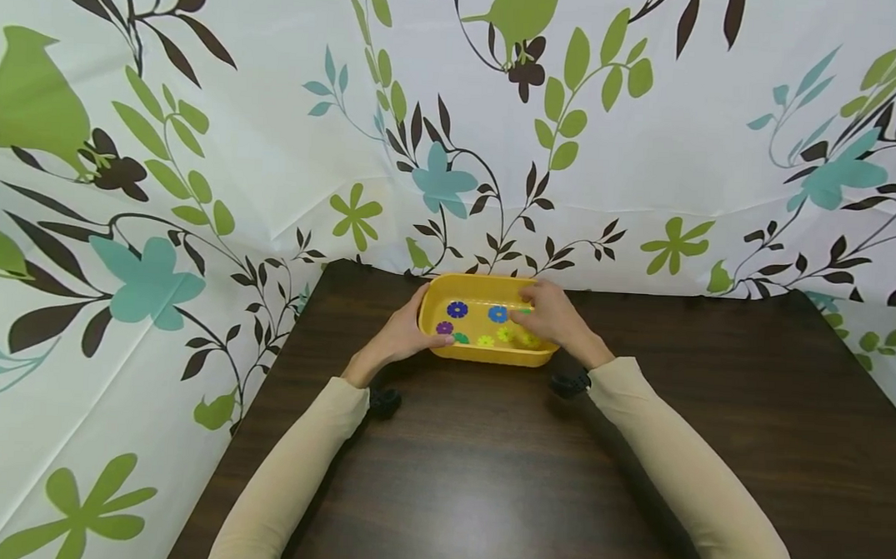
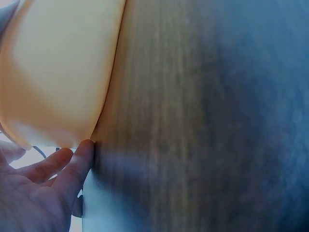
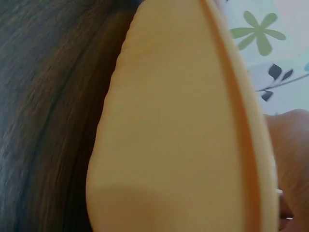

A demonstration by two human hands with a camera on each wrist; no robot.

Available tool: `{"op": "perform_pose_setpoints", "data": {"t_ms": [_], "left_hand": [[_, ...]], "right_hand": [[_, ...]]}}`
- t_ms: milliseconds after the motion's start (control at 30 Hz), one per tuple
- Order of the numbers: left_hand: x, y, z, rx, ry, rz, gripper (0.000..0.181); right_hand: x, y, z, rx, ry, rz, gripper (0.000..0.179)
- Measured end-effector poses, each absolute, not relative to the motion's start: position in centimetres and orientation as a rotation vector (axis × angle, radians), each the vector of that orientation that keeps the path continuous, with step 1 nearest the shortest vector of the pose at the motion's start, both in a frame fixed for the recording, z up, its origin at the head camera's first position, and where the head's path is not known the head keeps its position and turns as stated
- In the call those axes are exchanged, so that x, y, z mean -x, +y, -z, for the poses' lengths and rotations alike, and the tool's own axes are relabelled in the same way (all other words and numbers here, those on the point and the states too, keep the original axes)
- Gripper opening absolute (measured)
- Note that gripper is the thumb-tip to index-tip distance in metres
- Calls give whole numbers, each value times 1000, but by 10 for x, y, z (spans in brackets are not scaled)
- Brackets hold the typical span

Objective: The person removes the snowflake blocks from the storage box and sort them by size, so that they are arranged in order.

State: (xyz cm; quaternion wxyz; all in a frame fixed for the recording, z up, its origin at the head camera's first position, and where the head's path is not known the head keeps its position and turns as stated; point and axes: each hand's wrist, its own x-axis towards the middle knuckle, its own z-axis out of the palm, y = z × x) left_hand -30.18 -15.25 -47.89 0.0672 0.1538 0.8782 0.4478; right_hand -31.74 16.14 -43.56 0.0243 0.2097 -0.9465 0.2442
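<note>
A yellow plastic tub stands near the far edge of the table, with several flower-shaped discs in it. Among them are a dark blue disc, a light blue disc, a purple disc and a yellow-green disc. My left hand grips the tub's left end, thumb over the rim; in the left wrist view its fingers touch the outer wall. At the right end, my right hand reaches over the rim, fingers inside beside a green disc. Whether they pinch it is unclear.
The dark wooden table extends toward me and to the right of the tub. Just behind the tub hangs a white cloth printed with leaves, flowers and birds; it also runs along the left side.
</note>
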Motion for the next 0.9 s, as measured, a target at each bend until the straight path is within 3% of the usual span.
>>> {"op": "perform_pose_setpoints", "data": {"t_ms": [267, 900], "left_hand": [[302, -152, 479, -440, 2647, -1353, 125], [303, -154, 481, -474, 2628, -1375, 119]], "right_hand": [[327, 139, 441, -670, -3031, -706, 31], [341, 119, 451, -538, -3200, -677, 30]]}}
